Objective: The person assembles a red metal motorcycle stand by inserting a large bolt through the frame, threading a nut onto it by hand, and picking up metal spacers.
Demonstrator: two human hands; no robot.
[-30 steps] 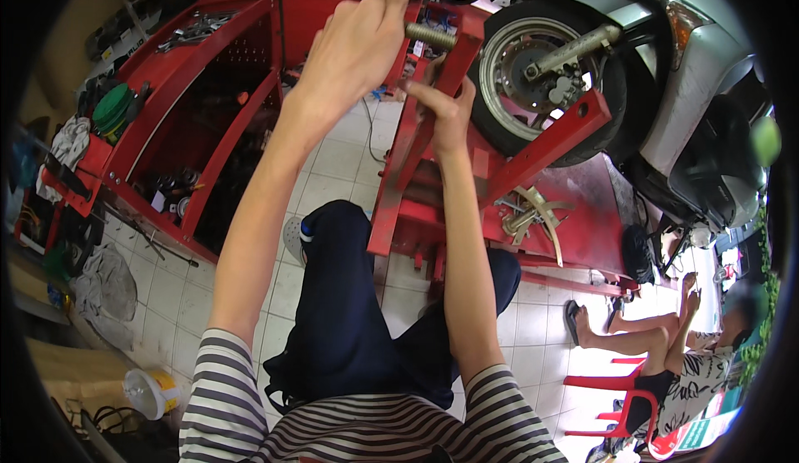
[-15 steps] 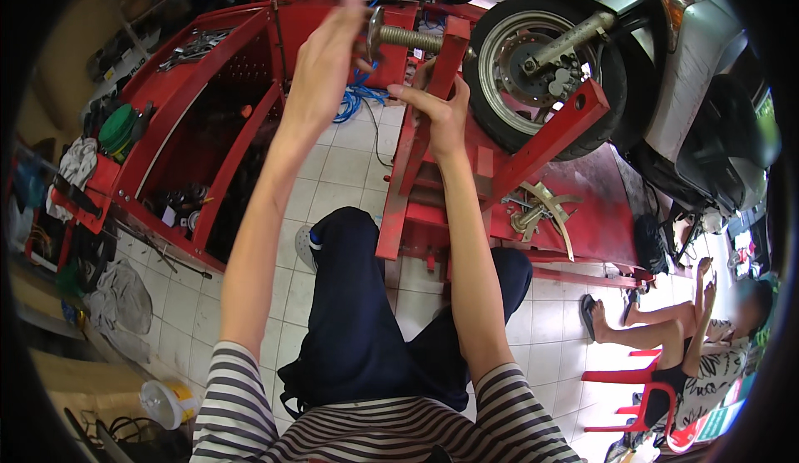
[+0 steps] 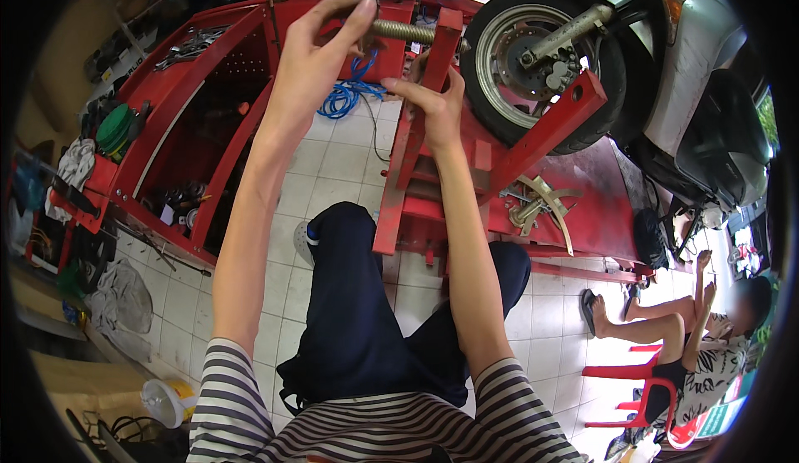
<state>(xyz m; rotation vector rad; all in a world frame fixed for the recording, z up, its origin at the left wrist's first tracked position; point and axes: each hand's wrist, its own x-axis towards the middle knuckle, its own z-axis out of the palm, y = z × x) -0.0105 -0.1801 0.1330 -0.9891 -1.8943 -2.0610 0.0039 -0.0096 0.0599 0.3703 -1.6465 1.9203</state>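
My left hand (image 3: pixel 312 59) curls its fingers and thumb around the metal end of a thick threaded screw (image 3: pixel 404 32); the round end itself is mostly hidden behind the fingers. This screw runs sideways through a red steel upright (image 3: pixel 444 47) on a motorcycle lift. Lower on the same upright, my right hand (image 3: pixel 437 113) is wrapped around the steel, thumb pointing left. Just right of the upright stands the front wheel (image 3: pixel 533 72) of a grey scooter (image 3: pixel 682 80), with a second red bar (image 3: pixel 553 134) slanting up in front of the tyre.
A brass-coloured metal fixture (image 3: pixel 537 205) lies on the red lift platform (image 3: pixel 599 205). To the left is a red tool cabinet (image 3: pixel 187 101) with wrenches on top. Blue hose (image 3: pixel 345 97) coils behind. At right, another person (image 3: pixel 707 338) sits on a red chair (image 3: pixel 624 371).
My left hand was blurred and straighter beside the screw's round end; its fingers are now bent around that end. My right hand keeps its hold on the upright.
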